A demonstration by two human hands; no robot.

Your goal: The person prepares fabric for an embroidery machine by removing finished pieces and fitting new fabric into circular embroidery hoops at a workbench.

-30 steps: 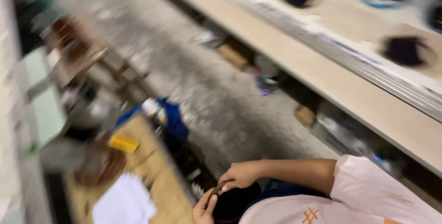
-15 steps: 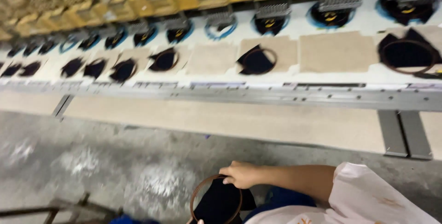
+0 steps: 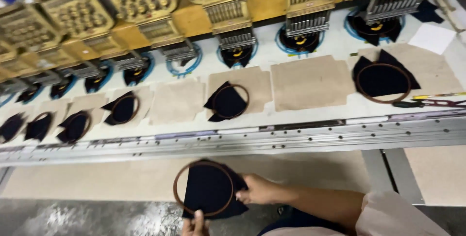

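Swinging round from the floor to the embroidery machine (image 3: 233, 17), both hands, right hand (image 3: 259, 190) and left hand (image 3: 194, 225), grasp the hooped dark fabric (image 3: 206, 189), now raised before the table's metal rail (image 3: 291, 134).

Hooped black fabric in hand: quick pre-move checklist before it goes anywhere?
1. Right hand grips the hoop at its right edge: ok.
2. Left hand on the lower rim: ok, though mostly out of frame.
3. Black fabric seated inside the ring: ok; corners hang outside it.
4. Bare tan pad on the machine bed: ok.
5. Fabric tension: cannot tell.
6. Scissors lying apart from that pad: ok.
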